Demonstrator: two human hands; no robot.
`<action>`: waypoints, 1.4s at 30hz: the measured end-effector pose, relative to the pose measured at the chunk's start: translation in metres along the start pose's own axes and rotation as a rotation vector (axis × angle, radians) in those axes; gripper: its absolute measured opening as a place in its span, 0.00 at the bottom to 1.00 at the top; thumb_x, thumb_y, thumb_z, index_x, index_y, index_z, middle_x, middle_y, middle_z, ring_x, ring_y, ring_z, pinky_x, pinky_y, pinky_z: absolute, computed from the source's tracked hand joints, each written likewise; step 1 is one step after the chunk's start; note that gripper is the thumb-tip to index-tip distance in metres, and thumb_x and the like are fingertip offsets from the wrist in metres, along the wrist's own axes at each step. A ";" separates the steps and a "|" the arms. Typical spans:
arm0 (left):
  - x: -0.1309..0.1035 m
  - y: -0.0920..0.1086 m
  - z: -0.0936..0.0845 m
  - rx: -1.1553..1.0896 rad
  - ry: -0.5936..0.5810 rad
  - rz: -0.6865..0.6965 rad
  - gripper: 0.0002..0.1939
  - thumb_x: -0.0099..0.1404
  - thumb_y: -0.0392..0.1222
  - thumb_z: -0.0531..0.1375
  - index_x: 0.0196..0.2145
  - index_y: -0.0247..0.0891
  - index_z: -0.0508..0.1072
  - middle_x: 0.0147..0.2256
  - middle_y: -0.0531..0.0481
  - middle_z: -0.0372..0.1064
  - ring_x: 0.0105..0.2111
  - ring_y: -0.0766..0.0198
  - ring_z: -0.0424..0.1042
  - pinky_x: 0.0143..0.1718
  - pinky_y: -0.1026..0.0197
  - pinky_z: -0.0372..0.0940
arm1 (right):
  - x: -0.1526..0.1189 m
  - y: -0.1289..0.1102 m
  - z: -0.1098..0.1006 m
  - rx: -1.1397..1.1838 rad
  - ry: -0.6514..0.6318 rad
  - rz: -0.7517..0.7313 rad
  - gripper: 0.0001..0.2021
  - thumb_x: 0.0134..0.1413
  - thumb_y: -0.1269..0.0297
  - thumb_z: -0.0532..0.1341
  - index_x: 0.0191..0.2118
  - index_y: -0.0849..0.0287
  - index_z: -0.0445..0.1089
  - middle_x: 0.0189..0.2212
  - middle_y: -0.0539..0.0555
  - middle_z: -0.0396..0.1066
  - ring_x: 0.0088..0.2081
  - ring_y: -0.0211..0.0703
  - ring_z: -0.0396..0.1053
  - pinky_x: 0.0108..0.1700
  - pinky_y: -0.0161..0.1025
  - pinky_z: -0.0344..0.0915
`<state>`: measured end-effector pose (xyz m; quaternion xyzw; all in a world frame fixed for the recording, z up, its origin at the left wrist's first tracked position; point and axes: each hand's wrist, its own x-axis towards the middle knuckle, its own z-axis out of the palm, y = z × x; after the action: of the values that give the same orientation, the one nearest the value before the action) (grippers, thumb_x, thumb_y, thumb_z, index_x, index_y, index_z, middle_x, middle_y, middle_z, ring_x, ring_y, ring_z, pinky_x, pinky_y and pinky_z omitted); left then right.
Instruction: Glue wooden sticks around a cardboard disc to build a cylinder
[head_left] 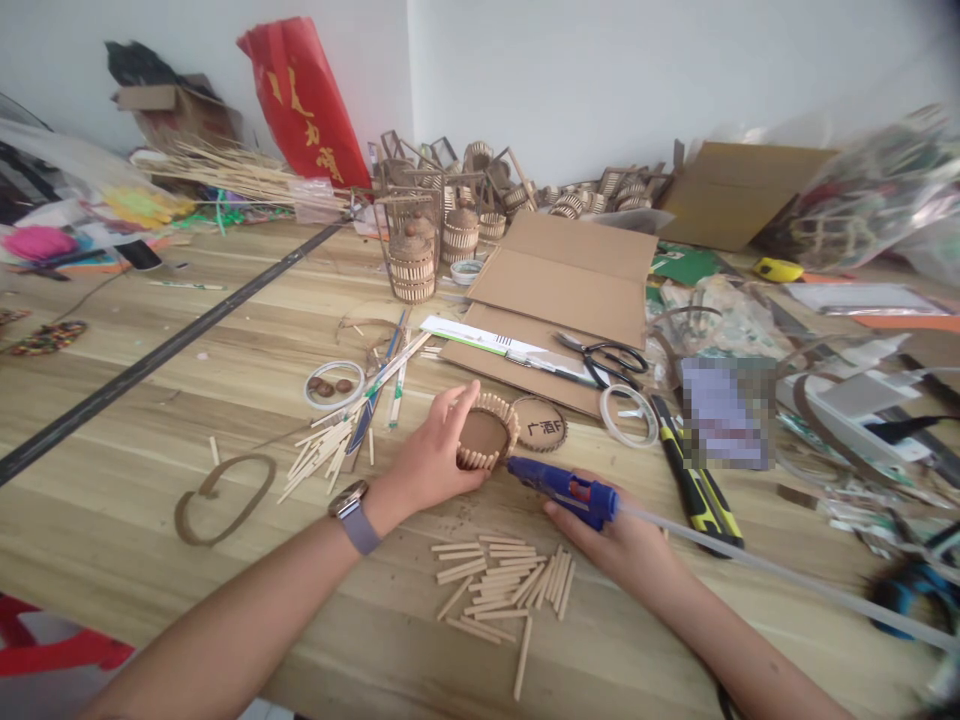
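My left hand [442, 455], with a watch on its wrist, grips the left side of a small round basket [484, 435] made of short upright wooden sticks around a cardboard base. In my right hand [600, 530] is a blue hot glue gun [562, 488], its nozzle pointing left at the basket's right lower edge. A clear glue stick trails from the gun's back. Whether the nozzle touches the basket I cannot tell. Behind the basket lies a round cardboard disc [543, 425] with printed characters. Several short cut sticks [510, 580] are scattered on the table in front of my hands.
A yellow-black box cutter [697, 480] and a tape roll [628, 415] lie to the right. Scissors [604, 358] rest on flat cardboard [562, 270]. Longer sticks [322, 450] and a brown strip loop [225, 500] are at left. Finished stick lanterns [411, 255] stand behind.
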<state>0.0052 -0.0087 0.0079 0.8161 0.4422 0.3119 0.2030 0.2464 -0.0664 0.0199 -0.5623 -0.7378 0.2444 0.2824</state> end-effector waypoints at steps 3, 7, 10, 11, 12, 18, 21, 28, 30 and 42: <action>0.000 0.000 0.001 -0.001 -0.007 -0.022 0.58 0.52 0.36 0.69 0.68 0.48 0.35 0.63 0.36 0.45 0.64 0.41 0.53 0.61 0.38 0.57 | -0.001 0.001 -0.006 0.042 -0.023 0.022 0.12 0.51 0.53 0.60 0.31 0.56 0.73 0.28 0.54 0.76 0.31 0.48 0.74 0.35 0.40 0.71; 0.000 -0.001 0.000 -0.001 -0.012 -0.025 0.58 0.52 0.36 0.69 0.68 0.48 0.35 0.63 0.36 0.44 0.64 0.41 0.52 0.62 0.36 0.56 | -0.001 0.011 -0.018 0.225 0.109 0.229 0.15 0.47 0.49 0.64 0.31 0.56 0.75 0.26 0.53 0.75 0.28 0.47 0.71 0.30 0.39 0.69; 0.000 -0.001 0.000 0.007 -0.012 -0.017 0.58 0.52 0.35 0.69 0.68 0.47 0.35 0.64 0.35 0.44 0.65 0.41 0.50 0.62 0.36 0.54 | 0.004 0.019 -0.030 0.485 0.152 0.432 0.20 0.43 0.45 0.68 0.31 0.59 0.74 0.23 0.52 0.72 0.23 0.40 0.66 0.24 0.36 0.64; -0.001 -0.001 0.000 0.011 -0.012 -0.017 0.57 0.52 0.35 0.69 0.68 0.47 0.35 0.64 0.35 0.44 0.65 0.41 0.50 0.62 0.36 0.54 | 0.007 0.020 -0.034 0.587 0.128 0.477 0.21 0.41 0.44 0.69 0.31 0.60 0.74 0.24 0.53 0.72 0.22 0.38 0.64 0.23 0.35 0.62; -0.001 -0.001 0.000 0.012 -0.013 -0.018 0.57 0.52 0.35 0.68 0.68 0.47 0.35 0.64 0.35 0.43 0.65 0.41 0.50 0.62 0.36 0.54 | 0.010 0.022 -0.039 0.677 0.085 0.512 0.22 0.39 0.44 0.70 0.32 0.60 0.74 0.24 0.53 0.72 0.22 0.37 0.63 0.22 0.34 0.62; -0.001 0.000 -0.001 -0.004 -0.022 -0.033 0.57 0.52 0.35 0.68 0.68 0.47 0.36 0.64 0.35 0.43 0.64 0.41 0.51 0.62 0.37 0.55 | 0.018 0.035 -0.065 0.463 -0.108 0.507 0.20 0.46 0.44 0.64 0.28 0.59 0.74 0.26 0.55 0.75 0.27 0.45 0.71 0.30 0.41 0.68; 0.000 0.001 -0.001 -0.009 -0.023 -0.036 0.57 0.51 0.35 0.69 0.68 0.47 0.36 0.64 0.35 0.42 0.64 0.40 0.51 0.62 0.36 0.55 | 0.015 0.038 -0.072 -0.161 0.034 0.370 0.17 0.51 0.46 0.60 0.27 0.55 0.74 0.22 0.54 0.73 0.24 0.49 0.70 0.26 0.42 0.63; -0.001 0.001 -0.002 -0.017 -0.030 -0.060 0.55 0.53 0.37 0.67 0.68 0.45 0.38 0.64 0.36 0.43 0.65 0.42 0.50 0.63 0.39 0.54 | 0.005 -0.013 -0.038 -0.534 0.013 -0.309 0.08 0.60 0.66 0.58 0.29 0.56 0.70 0.27 0.54 0.74 0.31 0.47 0.71 0.36 0.42 0.63; -0.001 0.001 -0.001 -0.024 -0.029 -0.069 0.54 0.53 0.37 0.67 0.68 0.45 0.38 0.65 0.37 0.42 0.65 0.43 0.50 0.63 0.40 0.54 | 0.003 -0.033 -0.018 -0.497 -0.158 -0.455 0.07 0.59 0.73 0.58 0.31 0.57 0.70 0.28 0.52 0.74 0.33 0.44 0.70 0.36 0.39 0.63; 0.000 0.001 -0.002 -0.052 -0.038 -0.082 0.54 0.52 0.38 0.67 0.68 0.45 0.39 0.65 0.37 0.42 0.65 0.42 0.51 0.63 0.41 0.55 | 0.004 -0.086 0.039 -0.781 -0.362 -0.581 0.08 0.53 0.80 0.59 0.31 0.60 0.67 0.26 0.56 0.73 0.30 0.48 0.70 0.28 0.40 0.63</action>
<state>0.0047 -0.0088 0.0101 0.7975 0.4631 0.2993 0.2450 0.1591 -0.0858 0.0511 -0.3463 -0.9367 -0.0443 -0.0243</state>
